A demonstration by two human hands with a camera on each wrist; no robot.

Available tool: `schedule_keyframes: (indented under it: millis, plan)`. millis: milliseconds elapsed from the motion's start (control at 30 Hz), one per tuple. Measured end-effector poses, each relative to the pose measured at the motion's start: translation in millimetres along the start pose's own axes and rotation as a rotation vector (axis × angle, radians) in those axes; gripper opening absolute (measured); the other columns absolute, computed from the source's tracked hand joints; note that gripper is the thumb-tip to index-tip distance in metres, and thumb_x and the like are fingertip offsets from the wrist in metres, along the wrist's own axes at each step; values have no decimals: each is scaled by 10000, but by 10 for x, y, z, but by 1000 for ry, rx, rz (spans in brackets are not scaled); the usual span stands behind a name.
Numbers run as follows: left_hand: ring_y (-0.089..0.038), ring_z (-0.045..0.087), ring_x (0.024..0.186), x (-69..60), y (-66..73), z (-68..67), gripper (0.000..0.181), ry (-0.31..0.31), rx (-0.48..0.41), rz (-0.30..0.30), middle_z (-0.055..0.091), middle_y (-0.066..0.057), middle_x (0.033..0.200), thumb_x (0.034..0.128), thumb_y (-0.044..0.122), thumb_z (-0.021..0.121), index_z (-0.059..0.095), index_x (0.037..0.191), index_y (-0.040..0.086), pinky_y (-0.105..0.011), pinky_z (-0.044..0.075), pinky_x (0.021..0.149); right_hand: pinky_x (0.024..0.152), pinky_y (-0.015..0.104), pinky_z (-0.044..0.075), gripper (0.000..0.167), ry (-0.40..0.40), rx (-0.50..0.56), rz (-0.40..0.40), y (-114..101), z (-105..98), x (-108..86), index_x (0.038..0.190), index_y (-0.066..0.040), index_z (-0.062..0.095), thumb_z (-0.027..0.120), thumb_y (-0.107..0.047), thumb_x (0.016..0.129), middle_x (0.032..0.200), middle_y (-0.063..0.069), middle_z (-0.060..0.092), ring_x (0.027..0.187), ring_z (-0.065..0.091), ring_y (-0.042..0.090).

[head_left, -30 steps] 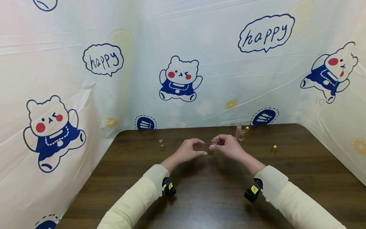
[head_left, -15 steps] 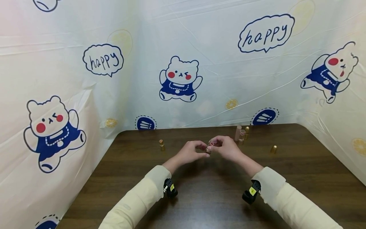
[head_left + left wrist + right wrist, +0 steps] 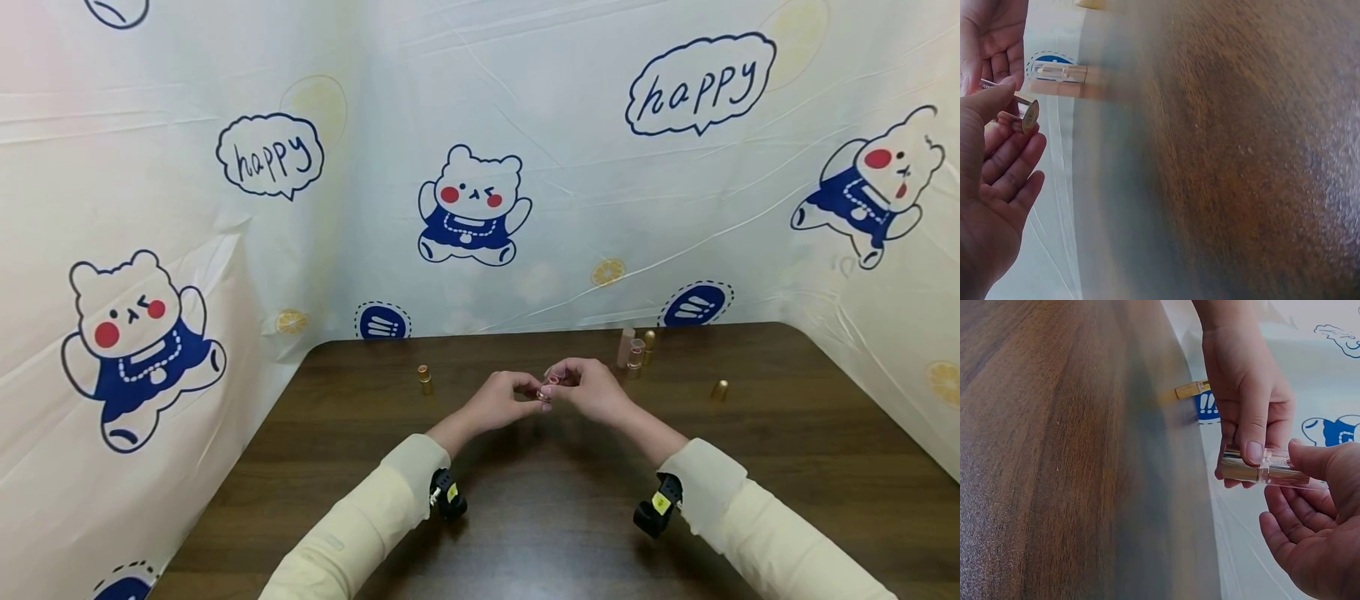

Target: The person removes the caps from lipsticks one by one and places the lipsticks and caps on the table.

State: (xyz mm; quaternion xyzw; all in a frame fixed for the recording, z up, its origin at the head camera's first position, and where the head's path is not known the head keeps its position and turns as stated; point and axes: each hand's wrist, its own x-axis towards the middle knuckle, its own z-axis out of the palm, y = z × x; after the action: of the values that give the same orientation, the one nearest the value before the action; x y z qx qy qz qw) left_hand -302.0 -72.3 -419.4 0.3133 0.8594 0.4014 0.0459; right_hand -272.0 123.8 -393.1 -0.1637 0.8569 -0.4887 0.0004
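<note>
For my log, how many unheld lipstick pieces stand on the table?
5: copper-topped gold tube at left, domed gold piece at right; back right, pink tube, clear tube, round-topped gold tube. Others may be hidden.

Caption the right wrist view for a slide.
Lipstick tube in a two-handed grip: left hand on the gold end, right hand on the clear end, wood-grain table at frame left.

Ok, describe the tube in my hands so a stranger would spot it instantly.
On the brown table, find where the left hand and right hand meet, toward the far edge. Between them is a tube with a shiny gold end and a clear end. It alone is held; the other pieces stand on the table.
</note>
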Motion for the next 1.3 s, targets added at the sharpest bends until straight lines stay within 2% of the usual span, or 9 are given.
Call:
schedule_keyframes:
  millis: [200,400,733,1300]
  plan:
    - [-78,610,880,-8,-25,8,160,-2,2,6,672,78,907,883,253,737,725,987,131,-288,494,785,685,344,468,167,-4,1,-12,3,14,-7,1032,-38,685,711,-136,900,890,36,654,802,570,198]
    - [-78,605,829,-14,-24,11,156,0,4,0,670,83,866,881,260,739,732,967,130,-265,493,727,682,339,470,180,-5,7,-7,20,16,-12,1039,-20,685,709,-133,901,893,41,658,812,586,209]
    - [-78,609,786,-15,-37,11,171,4,4,-2,677,93,840,876,269,743,742,964,123,-257,499,694,654,323,470,171,5,4,-28,35,23,-6,1016,-8,690,707,-133,901,882,42,659,782,573,196]
    - [-79,616,799,-14,-58,11,148,-17,11,4,677,107,850,880,252,739,738,969,134,-255,497,696,677,338,464,154,-21,-2,-12,32,22,-14,1023,-16,690,695,-118,909,884,45,655,811,578,225]
